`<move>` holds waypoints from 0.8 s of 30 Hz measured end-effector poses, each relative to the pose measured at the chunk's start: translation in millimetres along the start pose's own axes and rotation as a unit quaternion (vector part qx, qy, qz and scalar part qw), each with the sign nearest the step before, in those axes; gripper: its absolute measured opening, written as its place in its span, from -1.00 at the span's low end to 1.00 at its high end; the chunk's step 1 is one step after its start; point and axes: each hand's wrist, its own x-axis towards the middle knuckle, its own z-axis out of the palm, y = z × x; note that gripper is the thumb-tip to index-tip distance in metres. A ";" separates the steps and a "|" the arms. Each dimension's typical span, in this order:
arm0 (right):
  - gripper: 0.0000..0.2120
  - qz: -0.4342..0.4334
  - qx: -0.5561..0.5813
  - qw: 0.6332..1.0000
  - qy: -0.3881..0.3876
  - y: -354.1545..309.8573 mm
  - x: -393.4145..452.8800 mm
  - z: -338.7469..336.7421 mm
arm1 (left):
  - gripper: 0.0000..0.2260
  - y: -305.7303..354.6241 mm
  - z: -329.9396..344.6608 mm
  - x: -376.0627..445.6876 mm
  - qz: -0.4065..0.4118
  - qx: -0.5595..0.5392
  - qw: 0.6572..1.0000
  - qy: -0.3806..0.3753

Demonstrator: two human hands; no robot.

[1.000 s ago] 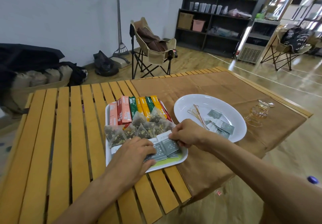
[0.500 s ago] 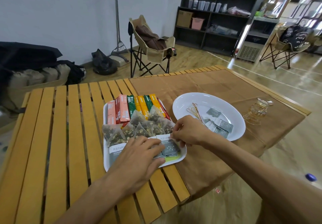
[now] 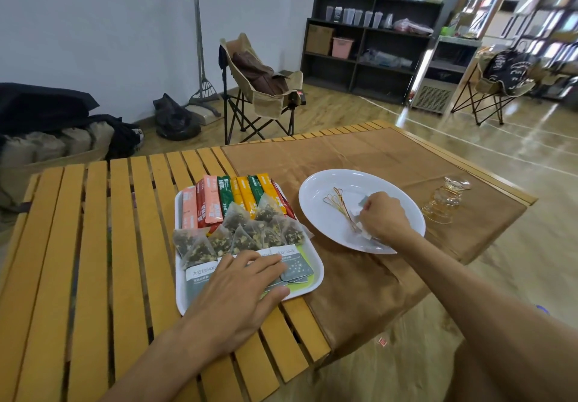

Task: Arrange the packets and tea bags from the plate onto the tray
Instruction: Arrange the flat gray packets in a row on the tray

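Slatted wooden table point(image 3: 93, 245), partly covered by a brown cloth point(image 3: 359, 164), is noted at the centre of the room. A white tray point(image 3: 317, 279) is seen on the slats, loaded with coloured stick packets point(image 3: 237, 198), pyramid tea bags point(image 3: 250, 229) and grey packets point(image 3: 295, 264). The left hand point(image 3: 240, 289) is laid flat, fingers extended, on the grey packets. The right hand point(image 3: 383, 217) is curled inside the white plate point(image 3: 316, 211), pinching a grey sachet point(image 3: 362, 203) beside gold picks point(image 3: 339, 203). A glass cup point(image 3: 445, 201) is observed near the plate.

Glossy white plate point(image 3: 316, 211), slatted wooden table point(image 3: 93, 245).
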 end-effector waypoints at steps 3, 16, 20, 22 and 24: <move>-0.94 0.026 -0.065 0.997 -0.030 14.0 6.9 -6.4 | -0.50 0.5 -3.0 0.9 -0.011 -0.004 1.000 0.021; -0.86 0.056 -0.160 0.985 -0.013 21.1 10.4 -23.9 | -0.53 -2.0 -7.8 -0.9 -0.024 -0.015 0.999 0.036; -0.95 0.033 -0.129 0.990 0.041 -9.2 -6.4 -39.8 | -0.63 -9.4 -14.4 -4.2 -0.027 -0.022 0.998 0.060; -0.96 -0.013 -0.036 0.999 0.033 -33.8 -24.0 -37.3 | -0.68 -17.1 -21.5 -6.7 -0.038 -0.015 0.996 0.075; -0.92 -0.066 0.066 0.996 -0.016 -63.1 -46.0 -26.4 | -0.73 -27.4 -29.8 -10.6 -0.063 0.002 0.994 0.089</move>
